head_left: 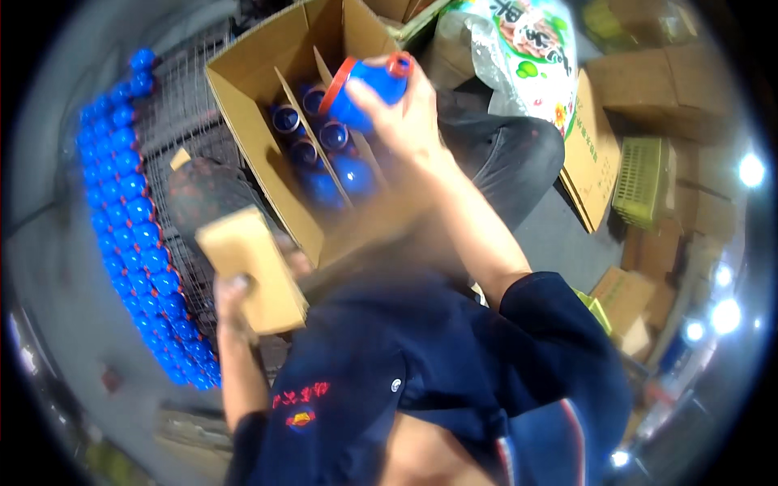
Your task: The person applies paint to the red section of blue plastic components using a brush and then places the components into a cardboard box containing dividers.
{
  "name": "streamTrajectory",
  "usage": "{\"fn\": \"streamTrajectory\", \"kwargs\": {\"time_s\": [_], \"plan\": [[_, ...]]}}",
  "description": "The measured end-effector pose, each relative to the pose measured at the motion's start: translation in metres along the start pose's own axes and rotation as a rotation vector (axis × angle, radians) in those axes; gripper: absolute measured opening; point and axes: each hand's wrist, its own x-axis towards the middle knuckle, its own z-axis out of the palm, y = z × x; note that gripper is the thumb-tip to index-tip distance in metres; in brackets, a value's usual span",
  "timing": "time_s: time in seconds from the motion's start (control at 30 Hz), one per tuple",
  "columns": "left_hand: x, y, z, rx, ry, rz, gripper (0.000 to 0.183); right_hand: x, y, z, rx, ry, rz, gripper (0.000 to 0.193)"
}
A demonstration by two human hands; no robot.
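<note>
Dark navy clothing (348,348) with red embroidery on the chest lies nearest the camera. Beyond it, between the person's knees, stands an open carton (227,101), flaps raised. Cardboard dividers (292,101) split its interior into lanes. At least six blue vessels (354,174) are visible inside, in two rows; those farther off show dark, rimmed mouths, while the two nearest present rounded blue surfaces.

Right hand (405,121): fingers curled around a blue container (374,87) with a wide red rim and a small red neck. It is tilted and held above the carton's right-hand part; contact with the divider cannot be determined.

Left hand (233,304): gripping a folded cardboard piece (258,271), thumb on its face, beside the carton's near left side. Blur obscures the fingertips.

To the left, a wire rack (190,105) adjoins a long block of blue, red-trimmed pieces (126,194) in close-set rows. At right stand a printed plastic bag (527,73), contents not discernible, and a yellow-green slatted basket (640,182).
</note>
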Motion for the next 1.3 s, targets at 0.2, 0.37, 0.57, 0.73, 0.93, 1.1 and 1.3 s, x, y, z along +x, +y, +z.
{"fn": "streamTrajectory", "kwargs": {"time_s": [0.2, 0.37, 0.57, 0.73, 0.93, 1.1, 1.3], "plan": [[0.138, 0.115, 0.031, 0.045, -0.224, 0.258, 0.063, 0.054, 0.095, 0.031, -0.857, -0.194, 0.003, 0.045], [0.209, 0.135, 0.049, -0.092, -0.213, 0.33, 0.058, 0.025, 0.21, 0.06, -1.165, -0.583, 0.373, 0.041], [0.2, 0.129, 0.057, -0.16, -0.335, 0.265, 0.052, -0.026, 0.213, 0.044, -1.109, -1.0, 0.714, 0.073], [0.199, 0.123, 0.049, -0.041, -0.148, 0.25, 0.036, 0.03, 0.191, 0.041, -0.933, -0.868, 0.31, 0.048], [0.2, 0.095, 0.033, 0.644, -0.003, 0.635, 0.048, 0.029, -0.008, 0.078, 0.266, -0.444, 0.26, 0.053], [0.203, 0.126, 0.031, 0.315, 0.22, 0.653, 0.032, -0.029, 0.06, 0.166, -0.587, -0.504, 0.304, 0.033], [0.208, 0.13, 0.041, -0.305, -0.259, 0.25, 0.04, -0.094, 0.227, 0.199, -0.855, -0.791, 0.238, 0.047]]}}
